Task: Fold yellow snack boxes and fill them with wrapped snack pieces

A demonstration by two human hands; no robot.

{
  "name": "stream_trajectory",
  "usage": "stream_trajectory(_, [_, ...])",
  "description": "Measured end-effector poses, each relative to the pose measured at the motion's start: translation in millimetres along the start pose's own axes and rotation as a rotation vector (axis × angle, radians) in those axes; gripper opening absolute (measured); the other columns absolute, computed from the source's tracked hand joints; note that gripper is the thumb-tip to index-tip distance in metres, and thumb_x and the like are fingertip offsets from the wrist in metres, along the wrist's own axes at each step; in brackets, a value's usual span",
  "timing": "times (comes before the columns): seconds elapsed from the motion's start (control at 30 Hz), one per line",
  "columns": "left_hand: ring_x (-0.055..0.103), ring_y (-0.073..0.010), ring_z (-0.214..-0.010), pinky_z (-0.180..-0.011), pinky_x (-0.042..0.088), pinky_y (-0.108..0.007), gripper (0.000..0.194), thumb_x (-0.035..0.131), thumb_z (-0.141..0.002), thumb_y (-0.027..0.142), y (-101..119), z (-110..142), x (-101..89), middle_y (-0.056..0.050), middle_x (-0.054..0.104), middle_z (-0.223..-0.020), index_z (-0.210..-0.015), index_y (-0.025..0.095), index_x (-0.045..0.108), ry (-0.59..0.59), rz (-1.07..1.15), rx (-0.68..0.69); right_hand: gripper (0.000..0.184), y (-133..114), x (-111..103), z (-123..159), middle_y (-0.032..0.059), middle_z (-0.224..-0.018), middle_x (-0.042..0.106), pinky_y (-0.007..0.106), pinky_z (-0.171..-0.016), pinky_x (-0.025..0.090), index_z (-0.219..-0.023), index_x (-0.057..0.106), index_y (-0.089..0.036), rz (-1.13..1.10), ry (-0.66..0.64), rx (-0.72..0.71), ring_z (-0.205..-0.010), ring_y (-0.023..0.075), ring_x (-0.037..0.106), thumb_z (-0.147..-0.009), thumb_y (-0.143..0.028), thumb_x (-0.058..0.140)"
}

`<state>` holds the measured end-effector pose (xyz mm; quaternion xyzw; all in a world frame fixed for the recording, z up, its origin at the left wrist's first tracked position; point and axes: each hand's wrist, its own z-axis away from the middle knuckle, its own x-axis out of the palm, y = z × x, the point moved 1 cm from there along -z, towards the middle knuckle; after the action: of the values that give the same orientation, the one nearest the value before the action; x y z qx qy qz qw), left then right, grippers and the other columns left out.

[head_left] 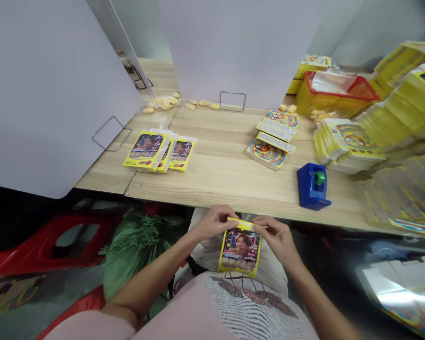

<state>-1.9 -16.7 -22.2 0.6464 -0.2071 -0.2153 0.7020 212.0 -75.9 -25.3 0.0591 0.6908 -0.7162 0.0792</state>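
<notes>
A yellow printed box point(241, 250) rests upright on my lap, just below the table's front edge, its picture side facing me. My left hand point(217, 222) pinches its top left corner between thumb and fingers. At the top right corner, my right hand point(274, 233) grips the same box with thumb and forefinger. Whether the top flap is fully closed is too small to tell. On the table, a few matching yellow boxes point(148, 148) lie overlapped to the left. A blue tape dispenser point(312, 189) with a green core stands to the right.
Several flat cartons point(272, 151) lie right of centre. Stacks of yellow packs point(354, 141) crowd the right side near a yellow basket point(329, 97) with a red rim. White panels point(233, 52) stand at the back and left. A green bag point(134, 255) and red stool point(49, 241) are below.
</notes>
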Motion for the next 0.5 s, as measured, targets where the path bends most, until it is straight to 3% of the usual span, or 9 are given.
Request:
stream_trajectory(0.2, [0.058, -0.0185, -0.08, -0.074, 0.044, -0.029, 0.026, 0.064, -0.084, 0.038, -20, 11, 17.0, -0.008, 0.063, -0.082, -0.073, 0.016, 0.067, 0.152, -0.013, 0.112, 0.014, 12, 15, 19, 0.0074, -0.092, 0.072, 0.035, -0.077, 0.056, -0.08, 0.074, -0.022, -0.039, 0.118, -0.049, -0.088, 0.0217, 0.067, -0.084, -0.033, 0.067])
stream_trajectory(0.3, [0.058, -0.0205, -0.088, -0.079, 0.044, -0.029, 0.024, 0.063, -0.084, 0.04, -21, 15, 25.3, -0.009, 0.064, -0.094, -0.079, 0.016, 0.067, 0.195, 0.068, 0.047, 0.017, 16, -1, 14, 0.0088, -0.103, 0.071, 0.038, -0.082, 0.056, -0.091, 0.073, -0.022, -0.023, 0.117, -0.049, -0.097, 0.0229, 0.066, -0.085, -0.035, 0.065])
stream_trajectory(0.37, [0.058, -0.0221, -0.094, -0.08, 0.045, -0.029, 0.023, 0.068, -0.081, 0.039, -22, 16, 27.0, -0.009, 0.064, -0.1, -0.087, 0.017, 0.068, 0.232, 0.126, -0.02, 0.02, 19, -30, 3, 0.0093, -0.105, 0.069, 0.036, -0.082, 0.055, -0.095, 0.072, -0.021, 0.045, 0.306, -0.086, -0.099, 0.0223, 0.065, -0.085, -0.036, 0.064])
stream_trajectory(0.47, [0.058, -0.0199, -0.083, -0.072, 0.047, -0.026, 0.024, 0.073, -0.076, 0.039, -29, 13, 25.4, -0.006, 0.064, -0.093, -0.086, 0.018, 0.067, 0.274, 0.215, -0.122, 0.022, 26, -92, -22, 0.008, -0.097, 0.065, 0.032, -0.073, 0.053, -0.088, 0.069, -0.017, 0.195, 0.815, -0.159, -0.087, 0.0187, 0.062, -0.082, -0.038, 0.064])
stream_trajectory(0.5, [0.058, -0.019, -0.08, -0.069, 0.047, -0.025, 0.025, 0.074, -0.075, 0.039, -31, 12, 24.9, -0.005, 0.064, -0.091, -0.085, 0.018, 0.066, 0.281, 0.244, -0.146, 0.024, 29, -112, -30, 0.0074, -0.094, 0.064, 0.03, -0.068, 0.052, -0.087, 0.068, -0.017, 0.231, 0.919, -0.152, -0.081, 0.0174, 0.061, -0.081, -0.04, 0.065])
